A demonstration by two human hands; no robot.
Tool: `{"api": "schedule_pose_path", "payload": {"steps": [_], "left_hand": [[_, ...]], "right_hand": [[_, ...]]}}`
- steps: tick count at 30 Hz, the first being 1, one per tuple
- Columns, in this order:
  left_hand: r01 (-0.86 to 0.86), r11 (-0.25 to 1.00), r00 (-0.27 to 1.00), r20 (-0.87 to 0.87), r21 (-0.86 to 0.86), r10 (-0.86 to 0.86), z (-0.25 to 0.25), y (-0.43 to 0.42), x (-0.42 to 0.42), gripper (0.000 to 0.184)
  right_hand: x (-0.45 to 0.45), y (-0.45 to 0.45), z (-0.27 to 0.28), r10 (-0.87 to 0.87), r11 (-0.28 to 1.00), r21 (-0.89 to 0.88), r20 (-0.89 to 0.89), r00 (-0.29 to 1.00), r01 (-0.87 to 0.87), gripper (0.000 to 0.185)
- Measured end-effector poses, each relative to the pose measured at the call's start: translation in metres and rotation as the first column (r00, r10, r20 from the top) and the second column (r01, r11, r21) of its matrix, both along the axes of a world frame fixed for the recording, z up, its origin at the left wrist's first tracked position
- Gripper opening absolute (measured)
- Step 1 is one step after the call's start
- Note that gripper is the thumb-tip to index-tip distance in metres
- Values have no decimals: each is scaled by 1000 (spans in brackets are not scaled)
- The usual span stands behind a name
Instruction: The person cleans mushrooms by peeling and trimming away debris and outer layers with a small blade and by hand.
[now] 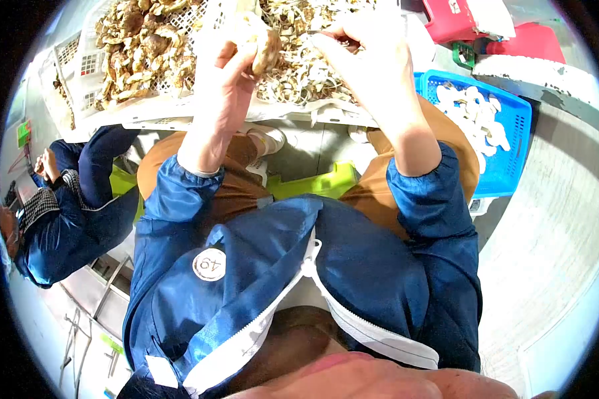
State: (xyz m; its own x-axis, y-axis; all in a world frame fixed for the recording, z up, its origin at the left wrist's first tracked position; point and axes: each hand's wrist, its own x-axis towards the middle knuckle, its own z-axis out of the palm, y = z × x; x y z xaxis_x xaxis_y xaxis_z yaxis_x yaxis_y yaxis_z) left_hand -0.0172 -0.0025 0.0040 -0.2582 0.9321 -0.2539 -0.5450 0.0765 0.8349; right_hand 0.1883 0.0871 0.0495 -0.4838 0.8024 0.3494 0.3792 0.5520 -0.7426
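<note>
The left hand (225, 76) is pinching a mushroom (267, 53) between thumb and fingers, above the white tray (92, 64). The right hand (372, 63) is just beside it, thumb and forefinger near each other over small pieces (299, 83); because of strong glare, I cannot tell if they grip something. At right, a blue basket (521, 130) contains white pieces (476, 113).

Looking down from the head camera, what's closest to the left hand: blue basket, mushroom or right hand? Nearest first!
1. Mushroom: held in the left hand.
2. Right hand: across to the right.
3. Blue basket: farther right, beyond the right arm.
</note>
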Motion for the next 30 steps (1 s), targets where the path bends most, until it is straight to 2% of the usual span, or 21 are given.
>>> {"api": "schedule_pose_path", "payload": {"steps": [3,6,7,10,11,14,15,18,19,20,21,25,28,30], "left_hand": [[-65,996,996,-64,59,69,5,0,3,49],[-149,988,974,-165,34,153,2,-2,6,53],[-145,989,976,-160,9,145,9,-2,7,56],[-143,988,974,-166,63,152,8,-2,11,57],[-149,985,966,-198,90,164,7,-2,14,58],[-102,994,952,-285,49,112,9,-7,21,61],[-84,996,957,-277,42,93,8,-7,24,62],[-22,999,964,-262,31,30,5,-10,30,62],[4,999,964,-267,32,5,5,-12,32,62],[29,999,962,-271,33,-19,6,-14,34,61],[-8,994,970,-240,109,34,11,-14,39,57],[39,996,959,-283,86,-13,13,-15,37,57],[51,996,960,-280,69,-29,15,-15,36,56],[52,996,960,-279,74,-30,10,-15,33,55]], "right_hand": [[-4,-6,2,-64,941,-331,29,998,70,18],[-13,-13,-6,-71,868,-496,-97,993,13,20],[-16,-16,-13,-83,793,-605,-231,969,-76,22],[-22,-19,-15,-53,843,-535,-193,980,-60,22],[-26,-21,-19,-119,840,-542,-239,964,-30,21],[-35,-22,-31,-164,892,-451,-310,936,7,23],[-35,-23,-28,-123,914,-406,-245,962,14,21],[-42,-29,-40,-117,954,-298,-267,957,33,18],[-42,-27,-35,-87,993,-95,-243,966,66,13],[-41,-27,-35,-74,995,-77,-250,965,56,13],[-41,-27,-36,-60,997,-60,-257,964,46,12],[-40,-25,-36,-58,998,-31,-274,960,51,9],[-40,-26,-42,-89,985,-171,-335,938,33,7],[-39,-27,-39,-114,981,-187,-298,948,59,7]]}}
